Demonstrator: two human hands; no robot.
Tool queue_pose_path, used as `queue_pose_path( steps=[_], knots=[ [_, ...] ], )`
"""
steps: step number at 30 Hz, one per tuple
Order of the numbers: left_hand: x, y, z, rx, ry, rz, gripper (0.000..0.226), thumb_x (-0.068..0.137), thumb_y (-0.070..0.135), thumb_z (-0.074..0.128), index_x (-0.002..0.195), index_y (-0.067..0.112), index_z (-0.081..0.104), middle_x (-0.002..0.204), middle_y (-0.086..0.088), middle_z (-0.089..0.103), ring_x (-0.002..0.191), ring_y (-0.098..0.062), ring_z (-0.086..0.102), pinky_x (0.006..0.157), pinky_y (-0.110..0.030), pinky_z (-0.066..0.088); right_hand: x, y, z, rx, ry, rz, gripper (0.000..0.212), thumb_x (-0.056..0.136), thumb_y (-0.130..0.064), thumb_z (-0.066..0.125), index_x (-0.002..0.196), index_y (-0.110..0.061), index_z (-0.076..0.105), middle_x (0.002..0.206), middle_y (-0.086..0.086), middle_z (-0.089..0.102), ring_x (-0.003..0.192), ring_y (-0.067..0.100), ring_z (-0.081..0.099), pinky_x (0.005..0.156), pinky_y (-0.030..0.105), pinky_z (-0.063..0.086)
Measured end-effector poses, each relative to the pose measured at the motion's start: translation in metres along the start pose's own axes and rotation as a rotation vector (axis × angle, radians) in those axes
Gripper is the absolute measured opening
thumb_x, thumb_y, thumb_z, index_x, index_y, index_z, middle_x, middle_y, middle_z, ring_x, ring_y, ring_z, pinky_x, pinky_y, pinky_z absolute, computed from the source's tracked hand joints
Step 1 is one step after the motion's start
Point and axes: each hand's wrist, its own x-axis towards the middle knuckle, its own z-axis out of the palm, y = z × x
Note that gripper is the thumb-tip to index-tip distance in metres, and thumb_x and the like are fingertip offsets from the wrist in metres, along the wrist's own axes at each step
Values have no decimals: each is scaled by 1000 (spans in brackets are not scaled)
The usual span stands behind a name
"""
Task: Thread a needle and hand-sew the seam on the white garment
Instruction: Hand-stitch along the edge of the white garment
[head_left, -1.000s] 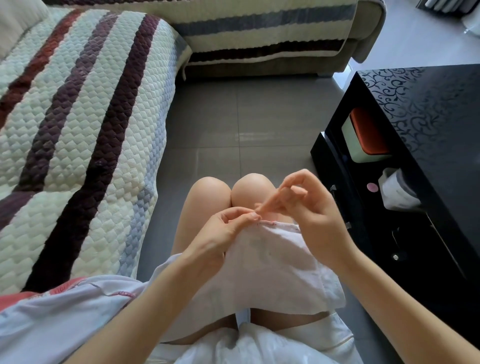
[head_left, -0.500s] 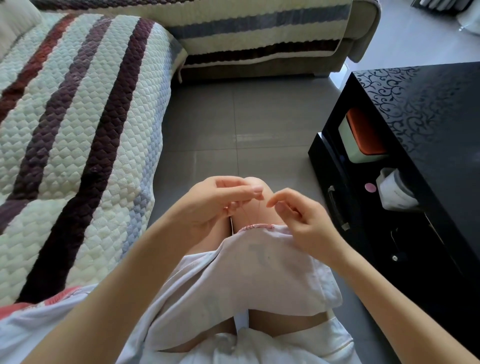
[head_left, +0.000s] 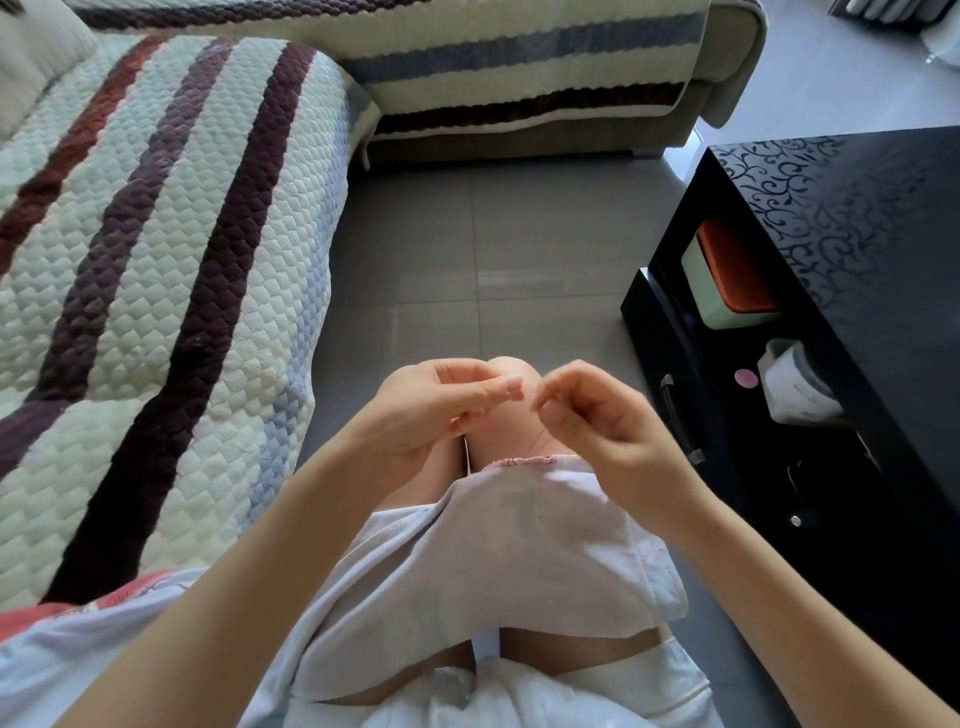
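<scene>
striped quilted sofa (head_left: 156, 260) on the left, black table (head_left: 857, 234) on the right, grey floor tiles (head_left: 493, 234) between. the white garment (head_left: 493, 545) drapes over the knees, with its seam (head_left: 524, 461) at the far edge. the right hand (head_left: 597, 415) pinches a thread (head_left: 540, 436) running down to the seam; the left hand (head_left: 441, 405) presses its fingertips together, on what i cannot tell.

Grey tile floor (head_left: 519, 249); left of it a striped quilted sofa (head_left: 156, 260), right a glossy black table (head_left: 857, 234)

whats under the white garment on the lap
A bare knee shows beyond the stitched edge of the white garment, a thigh at its near edge. What lies between is covered.
</scene>
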Motion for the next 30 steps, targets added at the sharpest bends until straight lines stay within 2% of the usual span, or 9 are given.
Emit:
queue_pose_path(
  steps=[1, 3, 5, 7, 12, 16, 19, 24, 30],
  knots=[
    [1, -6, -1, 45, 17, 16, 18, 74, 34, 79, 79, 17, 76, 71, 5, 63, 71, -7, 51, 68, -18, 40, 2, -3, -2, -8, 27, -22, 4, 88, -3, 55, 89, -7, 57, 70, -11, 56, 62, 2, 49, 66, 11, 41],
    [-1, -16, 0, 119, -20, 20, 20, 84, 32, 73, 87, 12, 74, 75, 3, 65, 76, -10, 55, 71, -22, 43, 3, -7, -7, -16, 60, -34, 5, 88, -3, 60, 86, -7, 61, 68, -3, 61, 65, 6, 57, 69, 15, 46],
    [-7, -25, 4, 195, -82, -48, 24, 81, 36, 71, 89, 13, 70, 76, 4, 67, 75, -9, 58, 71, -22, 44, 5, -14, -14, -76, 97, -13, 5, 87, -10, 63, 86, -7, 67, 72, 5, 69, 70, 10, 65, 74, 18, 50],
    [-12, -33, 7, 312, -113, -72, 26, 77, 34, 78, 89, 12, 70, 76, 5, 68, 73, -6, 59, 69, -20, 45, 9, -20, -20, -172, 126, 13, 10, 82, -19, 64, 86, -14, 71, 79, -2, 74, 76, 10, 70, 76, 19, 53],
    [-16, -42, 12, 239, -43, -23, 23, 78, 25, 77, 81, 3, 72, 70, 1, 64, 68, -7, 55, 65, -24, 42, 27, -29, -41, -436, 91, 19, 8, 84, -31, 67, 86, -28, 74, 77, -11, 70, 67, 11, 61, 65, 25, 52],
    [-16, -40, 17, 146, -43, -29, 9, 82, 15, 75, 81, 6, 75, 75, -2, 71, 71, -6, 62, 70, -22, 48, 48, -49, -56, -136, 32, 99, 17, 86, -23, 62, 89, -9, 71, 78, 7, 73, 67, 19, 68, 64, 28, 57],
    [-16, -39, 18, 132, -23, -20, 7, 81, 11, 76, 79, 4, 75, 74, -5, 71, 69, -7, 62, 69, -21, 48, 67, -60, -67, 22, 38, 135, 20, 85, -23, 58, 93, -8, 69, 78, 10, 73, 69, 23, 71, 65, 30, 59],
    [-17, -37, 22, 176, 17, -23, 9, 78, 12, 78, 78, 4, 76, 69, 0, 70, 65, -4, 60, 64, -17, 46, 102, -64, -76, 223, 180, 155, 18, 93, -25, 53, 96, -12, 66, 79, 6, 74, 75, 20, 72, 66, 30, 57],
    [-23, -38, 24, 264, 13, -72, 14, 74, 21, 82, 69, 11, 75, 62, 3, 66, 59, -4, 54, 60, -19, 40, 129, -59, -77, 311, 363, 156, 17, 98, -21, 51, 93, -11, 64, 73, 6, 73, 73, 20, 71, 66, 31, 56]
  ],
)
